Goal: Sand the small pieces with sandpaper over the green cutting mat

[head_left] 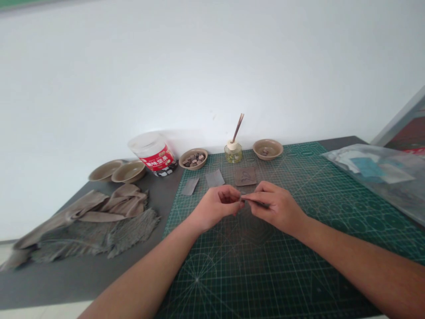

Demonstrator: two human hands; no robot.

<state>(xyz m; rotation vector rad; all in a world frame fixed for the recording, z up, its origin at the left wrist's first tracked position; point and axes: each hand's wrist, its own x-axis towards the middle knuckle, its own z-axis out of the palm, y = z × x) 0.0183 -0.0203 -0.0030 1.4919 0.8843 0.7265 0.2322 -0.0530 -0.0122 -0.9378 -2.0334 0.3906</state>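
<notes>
Above the green cutting mat (229, 274), my two hands meet at the fingertips. My left hand (221, 204) is closed in a pinch on a small dark piece (242, 200), mostly hidden by the fingers. Between the thumb and fingers of my right hand (279, 206) lies a thin dark flat piece (260, 203), its tip touching or nearly touching the small piece. Just beyond the hands, a brown square sheet (246, 176) with a dark marking and two grey sheets, one larger (215, 178) and one smaller (190, 186), rest on the mat.
Along the wall stand a bowl of brownish chunks (193, 159), a reed diffuser (233, 152), a bowl with a few small pieces (268, 149) and a red-labelled plastic jar (156, 155). Two bowls (128, 172) and crumpled cloths (99, 226) lie left; a plastic bag (381, 173) right.
</notes>
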